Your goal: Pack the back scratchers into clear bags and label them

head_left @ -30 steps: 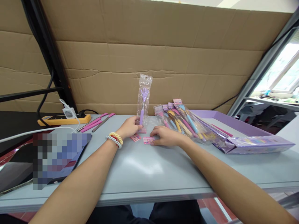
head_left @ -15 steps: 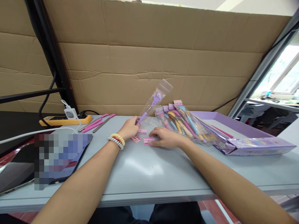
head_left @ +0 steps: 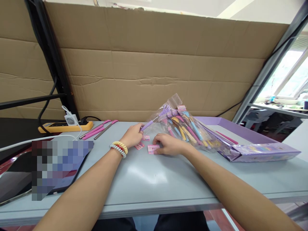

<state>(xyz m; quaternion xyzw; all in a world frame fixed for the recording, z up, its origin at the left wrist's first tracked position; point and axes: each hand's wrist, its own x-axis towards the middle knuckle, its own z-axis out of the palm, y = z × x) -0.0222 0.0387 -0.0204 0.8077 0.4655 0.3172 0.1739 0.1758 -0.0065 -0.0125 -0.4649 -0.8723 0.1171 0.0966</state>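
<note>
My left hand pinches the handle end of a purple back scratcher inside a clear plastic bag. The claw end points up and to the right, over a pile of bagged back scratchers in several colours. Flat on the table, my right hand has its curled fingers and thumb at the right edge of a small pink printed card, which they partly cover. Two more pink cards lie beside my left hand.
Right of the pile stands an open purple box with a pink rod inside. Pink-handled rods lie at the back left, near a yellow power strip and white cable. A dark-edged tablet-like device is at the left. Cardboard walls the back.
My left hand has tilted the bagged purple back scratcher down to the right, so its claw end now overlaps the pile. My right hand stays at the pink card. The view has shifted slightly.
</note>
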